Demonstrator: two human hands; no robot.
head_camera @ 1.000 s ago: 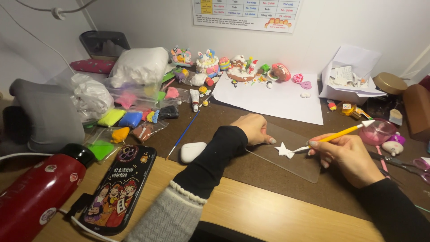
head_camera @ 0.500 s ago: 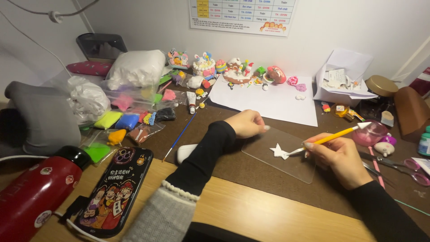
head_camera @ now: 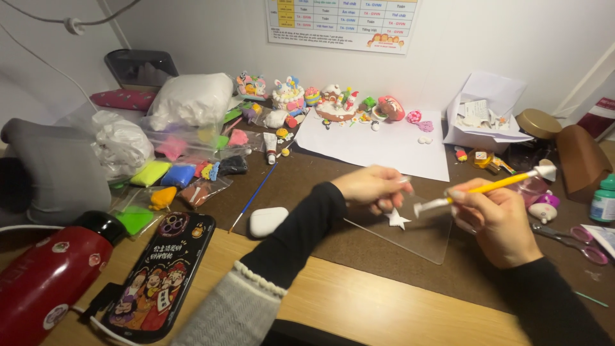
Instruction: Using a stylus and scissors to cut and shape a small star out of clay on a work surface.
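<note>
While both hands sit over the clear acrylic sheet (head_camera: 416, 234), the small white clay star (head_camera: 398, 220) lies flat on it, between them and slightly below. Left hand (head_camera: 373, 187): fingers curled, tips pointing down toward the star's upper left; whether they touch it cannot be told, and it appears to hold nothing. Right hand (head_camera: 496, 221): closed in a pen grip round a yellow-shafted sculpting tool (head_camera: 482, 188). Tool's long axis runs from upper right to lower left; its white working tip ends just right of the star, close but apparently apart. The right hand's tool is the nearer thing to the star on that side; left fingertips are about as near on the other.

Edges and room: sheet lies tilted on the brown desk mat (head_camera: 307, 192), star near its upper left part, well inside the edges. Bare sheet extends below and right of the star. White earbud case (head_camera: 269, 222) and a thin blue paintbrush (head_camera: 256, 195) lie left, well apart. White paper (head_camera: 378, 144) lies behind the hands.
</note>
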